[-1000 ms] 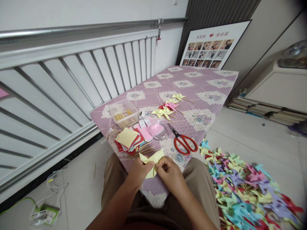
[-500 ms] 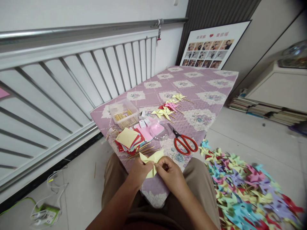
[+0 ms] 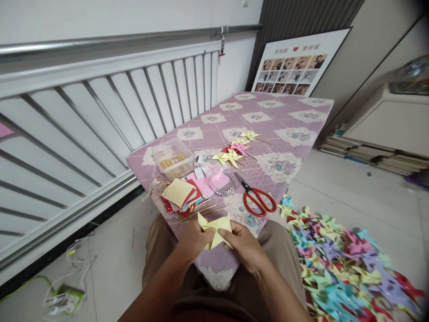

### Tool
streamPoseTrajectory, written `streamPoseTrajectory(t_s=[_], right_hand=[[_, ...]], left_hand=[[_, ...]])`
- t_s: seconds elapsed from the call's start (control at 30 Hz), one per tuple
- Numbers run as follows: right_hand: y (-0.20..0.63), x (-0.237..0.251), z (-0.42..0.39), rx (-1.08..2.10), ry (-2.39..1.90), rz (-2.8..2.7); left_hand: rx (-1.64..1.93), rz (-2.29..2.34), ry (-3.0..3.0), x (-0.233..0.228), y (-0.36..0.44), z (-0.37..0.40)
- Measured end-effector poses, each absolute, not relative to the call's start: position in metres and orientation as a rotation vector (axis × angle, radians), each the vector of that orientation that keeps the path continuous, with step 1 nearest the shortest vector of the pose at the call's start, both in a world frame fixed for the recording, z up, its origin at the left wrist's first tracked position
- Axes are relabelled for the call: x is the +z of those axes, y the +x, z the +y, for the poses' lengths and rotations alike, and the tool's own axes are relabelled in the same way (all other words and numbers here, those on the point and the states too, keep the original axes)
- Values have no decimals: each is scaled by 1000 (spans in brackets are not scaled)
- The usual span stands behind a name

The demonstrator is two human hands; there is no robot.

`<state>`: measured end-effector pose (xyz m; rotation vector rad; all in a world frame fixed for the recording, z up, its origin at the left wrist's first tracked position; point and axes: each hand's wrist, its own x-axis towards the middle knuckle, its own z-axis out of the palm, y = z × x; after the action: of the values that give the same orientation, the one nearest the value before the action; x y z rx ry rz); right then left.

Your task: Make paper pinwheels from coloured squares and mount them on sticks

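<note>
A yellow paper pinwheel piece (image 3: 216, 227) is held between both of my hands just above my lap, at the near end of the purple quilted table (image 3: 268, 129). My left hand (image 3: 193, 240) pinches its left side and my right hand (image 3: 246, 245) grips its right side. Just beyond it lie several wooden sticks (image 3: 197, 210), a stack of coloured paper squares (image 3: 179, 194) and red-handled scissors (image 3: 258, 200).
A clear box of sticks (image 3: 172, 159) and finished pinwheels (image 3: 234, 152) rest further up the table. A big heap of coloured pinwheels (image 3: 338, 264) covers the floor at the right. A white railing (image 3: 100, 112) runs along the left; a photo board (image 3: 295, 67) leans behind.
The paper has been turned between my hands and its points now fan out more. My right hand has shifted slightly right and down along it.
</note>
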<state>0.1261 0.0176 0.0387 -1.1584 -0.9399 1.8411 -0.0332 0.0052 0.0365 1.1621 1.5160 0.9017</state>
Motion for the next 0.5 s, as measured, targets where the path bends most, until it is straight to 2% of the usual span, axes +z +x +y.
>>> streamPoseTrajectory(t_s=[0.17, 0.5], right_hand=[[126, 39, 17, 1976, -997, -765], [127, 33, 18, 1943, -1111, -880]], left_hand=[[884, 1499, 1140, 35, -36, 4], [738, 1599, 1311, 48, -34, 6]])
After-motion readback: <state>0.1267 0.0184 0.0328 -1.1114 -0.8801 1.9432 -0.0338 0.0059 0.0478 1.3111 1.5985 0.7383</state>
